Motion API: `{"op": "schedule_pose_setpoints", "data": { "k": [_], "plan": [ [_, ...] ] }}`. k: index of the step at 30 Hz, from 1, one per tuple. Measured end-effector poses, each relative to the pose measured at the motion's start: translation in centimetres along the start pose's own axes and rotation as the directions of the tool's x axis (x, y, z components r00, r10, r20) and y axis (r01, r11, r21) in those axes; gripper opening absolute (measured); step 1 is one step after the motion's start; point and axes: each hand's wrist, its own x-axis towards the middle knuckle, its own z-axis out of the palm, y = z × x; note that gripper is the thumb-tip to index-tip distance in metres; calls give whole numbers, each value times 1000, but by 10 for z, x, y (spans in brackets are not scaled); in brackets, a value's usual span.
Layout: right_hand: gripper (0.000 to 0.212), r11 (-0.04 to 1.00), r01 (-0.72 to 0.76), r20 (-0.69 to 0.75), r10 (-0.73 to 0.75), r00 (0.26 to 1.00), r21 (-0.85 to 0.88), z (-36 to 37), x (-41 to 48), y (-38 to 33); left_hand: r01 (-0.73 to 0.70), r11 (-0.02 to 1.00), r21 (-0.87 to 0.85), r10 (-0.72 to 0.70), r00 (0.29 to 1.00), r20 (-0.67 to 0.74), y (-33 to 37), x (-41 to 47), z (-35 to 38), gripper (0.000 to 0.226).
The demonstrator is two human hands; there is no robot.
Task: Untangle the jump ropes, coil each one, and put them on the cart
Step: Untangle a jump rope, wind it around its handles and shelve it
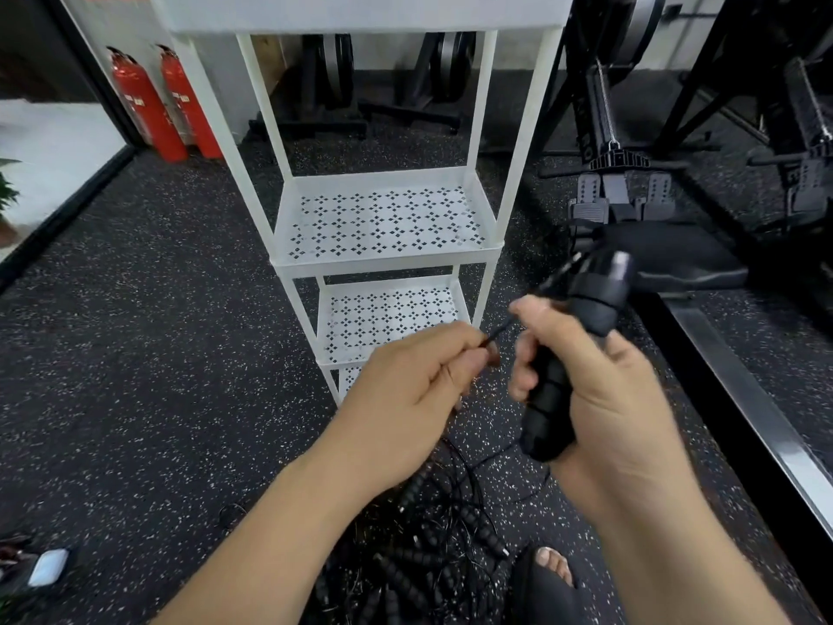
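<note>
Cart (360, 11): middle shelf (383, 218) and lower shelf (387, 313) open-fronted, reachable between thin white posts (217, 128). Floor (135, 354) before it: rope tangle (428, 557) underfoot; rowing machine (617, 173) crowds the right side.

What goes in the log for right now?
left hand: pinches cord | right hand: grips black handles | tangled ropes: on floor | white cart: ahead

Single head view, facing forward-down, near; cart (387, 260) just ahead.
</note>
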Motion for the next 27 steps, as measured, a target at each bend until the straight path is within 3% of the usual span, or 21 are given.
{"op": "schedule_pose_setpoints", "data": {
  "k": [3, 7, 11, 13, 19, 22, 27],
  "plan": [
    [22, 993, 10, 17, -8, 1000, -117, 6, -3, 10, -42, 998, -46, 39, 997, -65, 3, 2, -3, 23],
    [10, 992, 11, 21, -9, 1000, -127, 12, -4, 12, -7, 1000, -29, 6, 1000, -18, -4, -1, -2, 27],
    [22, 989, 13, -27, -17, 999, -148, 11, -1, 13, -14, 1000, 23, 14, 999, 32, -4, -2, -3, 18],
    [16, 997, 25, -21, -27, 999, -80, 9, 0, 7, 36, 998, 48, -40, 995, 93, -5, -1, 0, 13],
    [14, 977, 119, -140, -95, 986, 177, -15, 12, -23, 148, 968, 204, -204, 937, 285, -19, -2, 4, 29],
    [13, 970, 102, -179, -63, 982, 220, -25, 16, -24, 154, 965, 214, -208, 943, 260, -23, -2, 5, 32],
    [28, 985, -9, -114, 29, 993, 174, -16, 14, -9, 75, 986, 149, -101, 979, 175, -17, 2, 7, 37]
  ]
}}
